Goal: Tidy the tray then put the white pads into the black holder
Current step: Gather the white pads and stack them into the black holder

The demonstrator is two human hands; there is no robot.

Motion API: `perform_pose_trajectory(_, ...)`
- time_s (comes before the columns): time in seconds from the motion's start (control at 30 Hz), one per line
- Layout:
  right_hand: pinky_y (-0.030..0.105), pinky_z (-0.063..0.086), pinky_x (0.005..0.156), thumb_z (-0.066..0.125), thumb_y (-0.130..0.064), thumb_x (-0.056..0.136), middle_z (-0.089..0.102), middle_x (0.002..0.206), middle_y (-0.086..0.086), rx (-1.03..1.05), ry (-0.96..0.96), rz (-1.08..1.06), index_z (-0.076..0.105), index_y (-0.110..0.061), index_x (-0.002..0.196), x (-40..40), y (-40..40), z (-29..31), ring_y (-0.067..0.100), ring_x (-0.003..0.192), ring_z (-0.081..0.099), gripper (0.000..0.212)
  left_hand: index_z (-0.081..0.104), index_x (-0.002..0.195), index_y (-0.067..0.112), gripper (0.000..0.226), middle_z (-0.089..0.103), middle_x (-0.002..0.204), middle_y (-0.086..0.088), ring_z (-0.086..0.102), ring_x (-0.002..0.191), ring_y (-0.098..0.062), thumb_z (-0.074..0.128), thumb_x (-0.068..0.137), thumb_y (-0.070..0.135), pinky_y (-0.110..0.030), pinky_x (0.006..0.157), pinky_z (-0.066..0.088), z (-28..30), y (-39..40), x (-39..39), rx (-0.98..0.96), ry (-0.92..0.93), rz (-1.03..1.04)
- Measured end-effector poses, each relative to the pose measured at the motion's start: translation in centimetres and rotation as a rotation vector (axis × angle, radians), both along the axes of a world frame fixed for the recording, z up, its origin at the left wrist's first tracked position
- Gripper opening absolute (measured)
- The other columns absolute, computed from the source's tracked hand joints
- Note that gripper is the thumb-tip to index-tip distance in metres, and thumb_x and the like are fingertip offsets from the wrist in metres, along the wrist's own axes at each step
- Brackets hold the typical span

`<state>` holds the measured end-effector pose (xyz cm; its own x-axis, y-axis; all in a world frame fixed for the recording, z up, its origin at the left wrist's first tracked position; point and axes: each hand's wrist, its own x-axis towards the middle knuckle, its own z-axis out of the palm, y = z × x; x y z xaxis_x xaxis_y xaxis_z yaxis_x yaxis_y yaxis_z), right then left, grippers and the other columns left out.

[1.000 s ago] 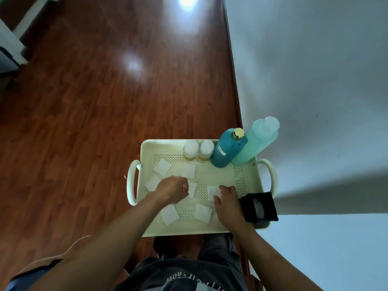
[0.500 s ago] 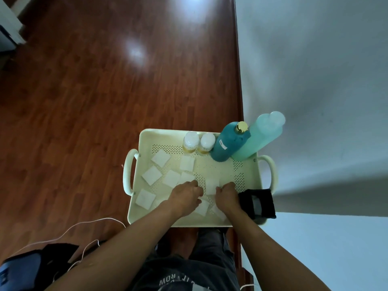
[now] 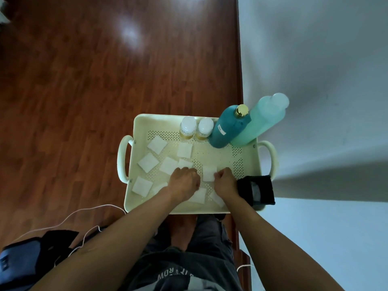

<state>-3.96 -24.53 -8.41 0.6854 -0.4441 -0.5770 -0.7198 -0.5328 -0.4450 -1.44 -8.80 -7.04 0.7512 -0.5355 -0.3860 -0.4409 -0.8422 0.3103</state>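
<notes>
Both hands rest knuckles-up on the cream tray (image 3: 147, 127) among scattered white pads (image 3: 157, 144). The left hand (image 3: 184, 182) and right hand (image 3: 225, 182) flank one pad (image 3: 209, 174); neither grip can be told. The black holder (image 3: 256, 189) sits at the tray's 4 o'clock corner.

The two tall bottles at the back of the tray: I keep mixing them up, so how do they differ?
The dark teal bottle is opaque, with a gold cap and a small white label; the pale green bottle is translucent, with a pale cap and no label showing. The pale green bottle looks taller and stands nearer the right handle. Both stand at the cream tray's back right corner, side by side.
</notes>
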Motion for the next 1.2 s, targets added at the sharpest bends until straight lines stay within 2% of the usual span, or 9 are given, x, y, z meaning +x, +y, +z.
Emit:
perform_pose_trajectory(0.13,0.031,0.042,0.068,0.055,-0.022,0.1,0.06,0.085,0.003,-0.023,-0.1,0.053,0.054,-0.01,0.097,0.3,0.6,1.4,0.031,0.089,0.064,0.013,0.078,0.098,0.029,0.015,0.068,0.107,0.004,0.064,0.098,-0.022,0.065,0.093,0.031,-0.035,0.083,0.051,1.1,1.3,0.6,-0.082,0.069,0.144)
perform_pose_trajectory(0.33,0.035,0.046,0.074,0.057,-0.026,0.099,0.071,0.098,0.012,-0.109,-0.189,0.153,0.058,-0.006,0.102,1.3,1.3,4.7,0.033,0.093,0.066,0.02,0.079,0.094,0.026,0.012,0.071,0.1,0.006,0.067,0.09,-0.019,0.069,0.09,0.034,-0.029,0.072,0.044,2.1,3.9,0.9,-0.182,0.093,0.3)
perform_pose_trajectory(0.47,0.036,0.05,0.077,0.06,-0.031,0.097,0.068,0.089,0.0,-0.113,-0.266,0.183,0.06,-0.014,0.094,1.3,1.6,7.8,0.023,0.086,0.064,0.017,0.078,0.089,0.027,0.011,0.062,0.087,0.013,0.064,0.084,-0.016,0.074,0.086,0.037,-0.027,0.069,0.044,2.7,5.1,0.9,-0.324,0.182,0.441)
perform_pose_trajectory(0.57,0.033,0.046,0.071,0.061,-0.032,0.096,0.061,0.08,-0.01,-0.098,-0.299,0.189,0.059,-0.017,0.09,0.6,0.8,9.7,0.015,0.078,0.06,0.016,0.079,0.088,0.028,0.011,0.06,0.081,0.014,0.06,0.077,-0.01,0.076,0.085,0.037,-0.025,0.065,0.042,2.9,5.1,0.7,-0.4,0.245,0.528)
perform_pose_trajectory(0.73,0.033,0.052,0.076,0.065,-0.031,0.095,0.069,0.093,-0.004,0.014,-0.318,0.094,0.065,-0.016,0.09,-1.5,-3.0,12.8,0.014,0.088,0.065,0.015,0.075,0.075,0.03,0.01,0.071,0.075,0.014,0.064,0.073,-0.004,0.08,0.082,0.036,-0.02,0.06,0.044,3.9,4.1,-0.5,-0.638,0.39,0.704)
perform_pose_trajectory(0.93,0.028,0.049,0.058,0.073,-0.031,0.087,0.069,0.078,-0.003,0.121,-0.297,-0.078,0.071,-0.018,0.079,-3.6,-9.2,14.9,0.014,0.071,0.064,0.015,0.079,0.079,0.027,0.009,0.076,0.077,0.015,0.067,0.075,0.002,0.084,0.078,0.034,-0.013,0.062,0.045,5.8,1.6,-2.3,-0.845,0.521,0.926)
perform_pose_trajectory(1.03,0.024,0.036,0.043,0.072,-0.026,0.088,0.057,0.06,-0.003,0.162,-0.26,-0.124,0.069,-0.013,0.077,-5.0,-11.6,14.7,0.015,0.051,0.048,0.018,0.08,0.082,0.025,0.01,0.075,0.074,0.012,0.063,0.066,-0.003,0.085,0.078,0.033,-0.02,0.063,0.047,6.5,0.6,-3.4,-0.91,0.569,0.98)
perform_pose_trajectory(1.1,0.023,0.036,0.044,0.072,-0.025,0.088,0.055,0.059,-0.003,0.178,-0.25,-0.113,0.068,-0.01,0.078,-5.9,-12.8,14.5,0.014,0.051,0.047,0.018,0.081,0.084,0.022,0.012,0.067,0.062,0.012,0.052,0.055,-0.004,0.085,0.078,0.032,-0.02,0.056,0.044,7.1,-0.2,-4.0,-0.959,0.608,1.004)
perform_pose_trajectory(1.2,0.019,0.038,0.039,0.071,-0.026,0.089,0.06,0.068,-0.001,0.198,-0.235,-0.082,0.068,-0.011,0.081,-6.6,-13.7,14.1,0.009,0.051,0.05,0.017,0.08,0.09,0.014,0.016,0.057,0.056,0.01,0.044,0.053,-0.008,0.084,0.08,0.026,-0.021,0.052,0.039,7.6,-1.4,-4.6,-1.023,0.662,1.084)
